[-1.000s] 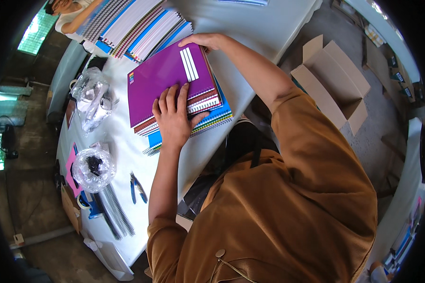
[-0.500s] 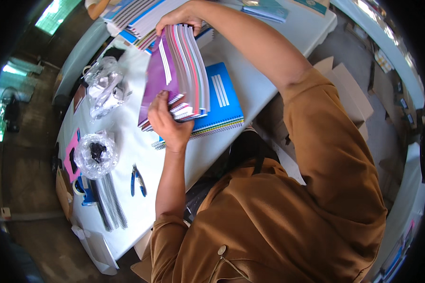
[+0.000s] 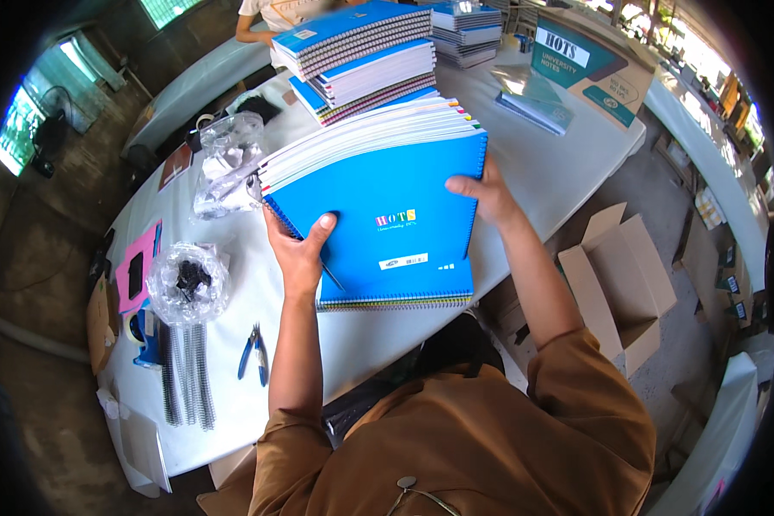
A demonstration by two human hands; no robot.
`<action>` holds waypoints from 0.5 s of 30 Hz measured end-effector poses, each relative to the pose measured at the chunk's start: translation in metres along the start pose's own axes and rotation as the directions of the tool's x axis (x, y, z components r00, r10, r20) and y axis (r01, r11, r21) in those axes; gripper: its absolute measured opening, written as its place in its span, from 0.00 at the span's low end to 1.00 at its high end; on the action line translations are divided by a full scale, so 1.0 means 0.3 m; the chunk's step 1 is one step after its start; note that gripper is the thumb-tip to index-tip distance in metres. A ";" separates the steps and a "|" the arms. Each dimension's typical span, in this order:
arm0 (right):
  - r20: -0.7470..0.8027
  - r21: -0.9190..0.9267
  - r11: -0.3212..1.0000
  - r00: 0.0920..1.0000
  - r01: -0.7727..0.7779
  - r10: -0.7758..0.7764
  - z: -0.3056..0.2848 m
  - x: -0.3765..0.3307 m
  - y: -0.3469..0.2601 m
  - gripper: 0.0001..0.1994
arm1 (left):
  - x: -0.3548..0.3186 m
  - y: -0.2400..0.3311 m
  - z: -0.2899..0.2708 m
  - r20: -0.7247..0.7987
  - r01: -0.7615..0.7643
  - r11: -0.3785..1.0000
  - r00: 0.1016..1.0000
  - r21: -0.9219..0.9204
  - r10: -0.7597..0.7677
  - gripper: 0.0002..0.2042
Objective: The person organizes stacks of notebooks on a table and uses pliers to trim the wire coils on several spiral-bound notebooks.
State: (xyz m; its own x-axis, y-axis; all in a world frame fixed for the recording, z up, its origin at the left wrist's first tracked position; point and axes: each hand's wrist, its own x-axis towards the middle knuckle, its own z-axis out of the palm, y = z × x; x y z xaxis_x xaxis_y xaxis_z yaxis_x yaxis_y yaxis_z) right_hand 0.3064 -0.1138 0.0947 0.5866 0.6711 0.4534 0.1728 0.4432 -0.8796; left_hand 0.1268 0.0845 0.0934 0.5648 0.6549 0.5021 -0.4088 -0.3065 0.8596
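Observation:
Between my two hands stands a thick bunch of spiral notebooks [image 3: 396, 185], a blue cover facing me and the page edges fanned at the top. My left hand [image 3: 299, 256] grips its left edge near the coil, thumb on the cover. On the right edge my right hand [image 3: 483, 196] holds on, its thumb also on the blue cover and its fingers hidden behind. Directly below, partly covered by the bunch, a low stack of spiral notebooks [image 3: 396, 301] lies near the table's edge, coils toward me.
Tall notebook stacks [image 3: 365, 56] stand at the back of the white table [image 3: 258, 430]. Left lie blue-handled cutters [image 3: 254, 354], loose plastic coils [image 3: 189, 378], a tape dispenser [image 3: 146, 335] and plastic bags [image 3: 189, 279]. An open carton [image 3: 619, 284] sits right, below the table. Another person [image 3: 288, 13] is across.
The held bunch has turned: its purple cover faced up before, and a blue cover faces me now. My right hand has come from its far end to the right edge. The view has tilted up.

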 end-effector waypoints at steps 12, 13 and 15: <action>-0.034 -0.060 0.955 0.957 -0.289 0.288 -0.006 -0.227 0.237 0.45 | -0.157 -0.300 -0.111 0.315 0.238 0.971 0.921 0.010 -0.229 0.41; 0.019 -0.317 0.925 0.973 -0.211 0.229 -0.026 -0.278 0.281 0.45 | -0.172 -0.299 -0.110 0.347 0.179 0.963 0.906 0.204 -0.242 0.41; 0.097 -0.544 0.838 0.987 -0.054 0.127 -0.064 -0.285 0.315 0.44 | -0.156 -0.243 -0.099 0.378 0.143 0.970 0.902 0.196 -0.209 0.36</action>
State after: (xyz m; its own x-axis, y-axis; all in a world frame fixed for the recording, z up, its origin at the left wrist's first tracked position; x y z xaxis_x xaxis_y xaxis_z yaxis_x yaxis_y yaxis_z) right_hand 0.2878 -0.1408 -0.0298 0.5239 0.7766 0.3499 0.5432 0.0118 -0.8395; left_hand 0.1088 0.0967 0.0044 0.8657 0.3940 0.3089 -0.1753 -0.3394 0.9242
